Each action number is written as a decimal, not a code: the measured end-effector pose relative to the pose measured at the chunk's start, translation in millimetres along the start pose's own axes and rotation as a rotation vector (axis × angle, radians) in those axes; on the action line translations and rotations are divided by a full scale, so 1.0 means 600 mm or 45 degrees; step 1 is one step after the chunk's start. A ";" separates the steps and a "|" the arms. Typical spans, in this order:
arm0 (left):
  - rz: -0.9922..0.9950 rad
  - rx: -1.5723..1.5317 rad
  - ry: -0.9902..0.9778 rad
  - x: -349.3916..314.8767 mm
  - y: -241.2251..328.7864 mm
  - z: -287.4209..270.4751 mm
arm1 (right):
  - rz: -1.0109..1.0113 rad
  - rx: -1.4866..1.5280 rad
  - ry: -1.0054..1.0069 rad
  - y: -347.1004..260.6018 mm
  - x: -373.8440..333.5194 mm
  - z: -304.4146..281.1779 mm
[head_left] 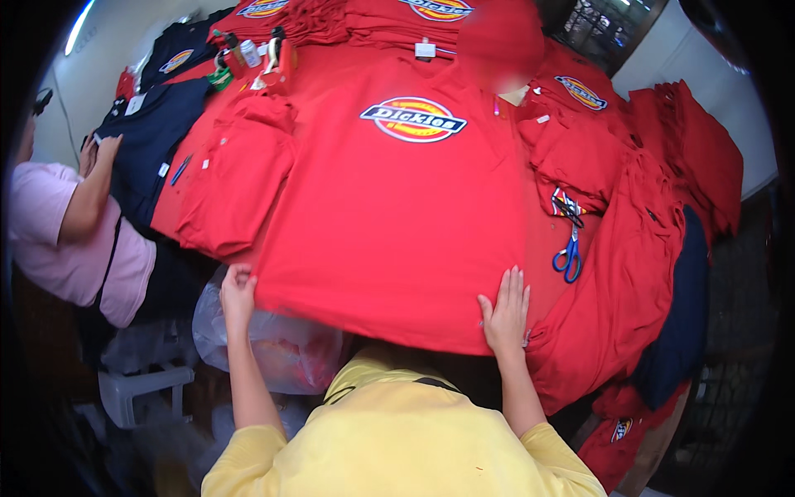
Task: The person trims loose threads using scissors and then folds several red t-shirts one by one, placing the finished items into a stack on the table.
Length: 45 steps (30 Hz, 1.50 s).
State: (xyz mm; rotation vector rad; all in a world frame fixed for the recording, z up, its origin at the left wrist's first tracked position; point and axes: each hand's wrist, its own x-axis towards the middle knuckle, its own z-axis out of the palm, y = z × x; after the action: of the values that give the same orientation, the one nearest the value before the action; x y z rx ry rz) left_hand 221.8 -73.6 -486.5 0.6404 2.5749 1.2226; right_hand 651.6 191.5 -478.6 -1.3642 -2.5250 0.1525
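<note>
- Shirt (389,224): it lies printed side up across the middle of the table (544,248), neck toward the far edge, hem (373,325) at the near edge. The hem seems to pass over that edge; how far, I cannot tell.
- Left grip (238,290): fingers curled in toward the thumb at the hem's left corner; whether cloth is pinched there cannot be made out.
- Right grip (507,315): palm down, fingers extended, thumb spread away, at the hem's right corner, pinching nothing.
- The step looks like straightening the shirt. A light, equal pull at both corners should serve best; a harder tug on one side would probably skew the badge (413,120).
- Judge the hem against the table's near edge, since the wide view bends straight lines.
- Smooth with the flat right grip from the middle outward, so that creases run off the sides rather than bunch.
- Mind the scissors (573,243) toward the table's right edge: a wide sweep might catch them.
- The pile (236,178) toward the left edge lies close beside the shirt; a sideways drag could disturb it.
</note>
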 end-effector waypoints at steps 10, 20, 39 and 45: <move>1.189 0.137 -0.267 0.035 0.335 0.281 | 0.073 -0.013 0.183 -0.049 0.127 0.043; 1.555 1.004 -0.546 0.145 0.697 0.634 | 0.187 0.093 0.150 -0.066 0.132 0.020; 1.357 -0.019 -1.482 0.228 0.692 0.700 | 0.639 0.192 0.544 0.035 0.327 0.028; 1.305 -0.179 -1.603 0.217 0.738 0.671 | 0.869 2.056 0.272 0.102 0.369 0.024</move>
State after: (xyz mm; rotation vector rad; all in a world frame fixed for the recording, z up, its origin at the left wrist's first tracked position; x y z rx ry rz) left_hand 386.3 509.7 -397.5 1.9746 1.0501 0.6809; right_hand 581.0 410.4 -465.3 -1.1437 -0.8836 1.5704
